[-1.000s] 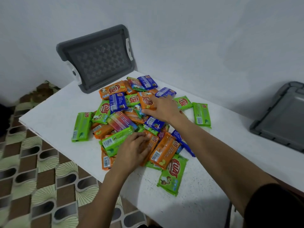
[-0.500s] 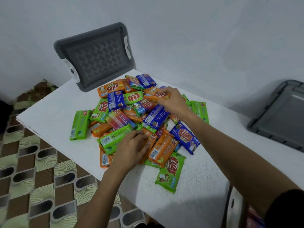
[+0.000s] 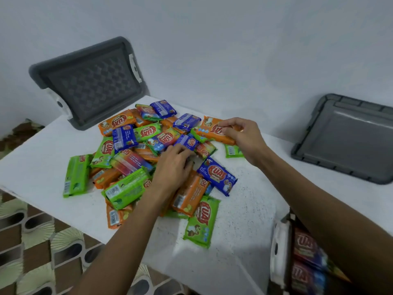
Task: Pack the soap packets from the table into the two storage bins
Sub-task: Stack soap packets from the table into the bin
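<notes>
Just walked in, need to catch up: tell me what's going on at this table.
A person is packing soap packets piled on the table. The right hand pinches an orange packet at the pile's far edge; the left hand rests on the pile's middle, grip unclear. A bin at lower right holds some packets. Most are not yet packed.

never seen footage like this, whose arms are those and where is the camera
No machine here: a person works with two bare hands, filmed by one camera worn on the head, looking down. On the white table lies a heap of soap packets, orange, green and blue. The right hand pinches an orange packet at the heap's far edge. The left hand rests on the heap; whether it grips anything is hidden. One grey lid leans on the wall, a second grey lid sits at right. A storage bin, lower right, already holds packets.
</notes>
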Demonstrator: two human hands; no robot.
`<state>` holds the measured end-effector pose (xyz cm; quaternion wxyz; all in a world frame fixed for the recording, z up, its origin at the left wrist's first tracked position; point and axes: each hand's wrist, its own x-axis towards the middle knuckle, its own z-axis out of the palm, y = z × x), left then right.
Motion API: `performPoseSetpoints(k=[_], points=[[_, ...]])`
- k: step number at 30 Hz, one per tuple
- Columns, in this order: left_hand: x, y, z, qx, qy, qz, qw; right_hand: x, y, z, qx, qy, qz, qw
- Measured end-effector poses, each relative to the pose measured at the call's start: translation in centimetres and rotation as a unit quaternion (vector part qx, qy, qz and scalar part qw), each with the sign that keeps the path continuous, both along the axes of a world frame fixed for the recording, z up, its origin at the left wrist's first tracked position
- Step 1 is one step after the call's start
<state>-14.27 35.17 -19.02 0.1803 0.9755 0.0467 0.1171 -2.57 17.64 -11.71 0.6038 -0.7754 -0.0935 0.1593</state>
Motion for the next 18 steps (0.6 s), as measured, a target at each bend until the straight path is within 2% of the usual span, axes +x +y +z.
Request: performPoseSetpoints(k=[6,9,12,18], points=[[5.3,0.3,0.5,0.079,0.092,-0.093,0.988,-0.3,-2.8,0.6,-0.022,-0.007,-0.004,1.0],[7.3,0.2,0.8,0.128,0.156,-0.12,0.972,-0.2,-3.9,0.7,-0.036,-0.012,0.002,0.999],[9.0,-0.2,1.3,0.19,0.175,-0.14,0.956,0.0,-5.1,0.5,-0.051,-0.021,0.004,0.998],[11.8,-0.5,2.5,0.244,0.247,-0.171,0.922,0.0,-7.0,0.2,-0.032,-0.003,-0.026,0.999]])
